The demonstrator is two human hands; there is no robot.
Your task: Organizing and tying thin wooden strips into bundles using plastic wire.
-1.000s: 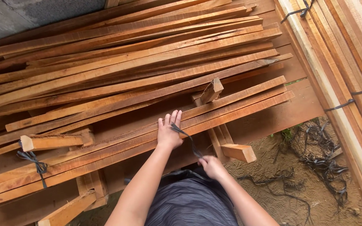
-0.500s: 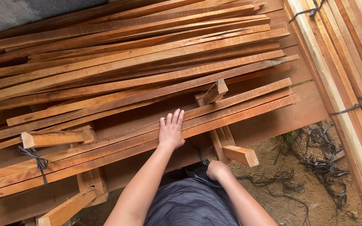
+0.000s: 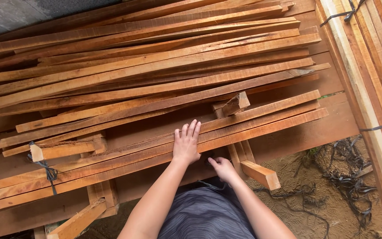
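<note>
Left hand (image 3: 186,144) flat, grip apart, on long stiff timber slats (image 3: 253,126); right hand (image 3: 223,168), grip state unclear, touches their near edge, far from either end.

Left grip (image 3: 186,145) flat, right grip (image 3: 223,168) curled.

Both arms are bare from the lower edge of the view down to the fingertips, with no sleeves, gloves, watch or rings to be seen. The left hand (image 3: 186,146) and the right hand (image 3: 223,168) have short, plain nails. Between the arms shows a dark blue-grey garment (image 3: 206,214) of thin cloth with a fine stripe or rib, creased into soft folds.
</note>
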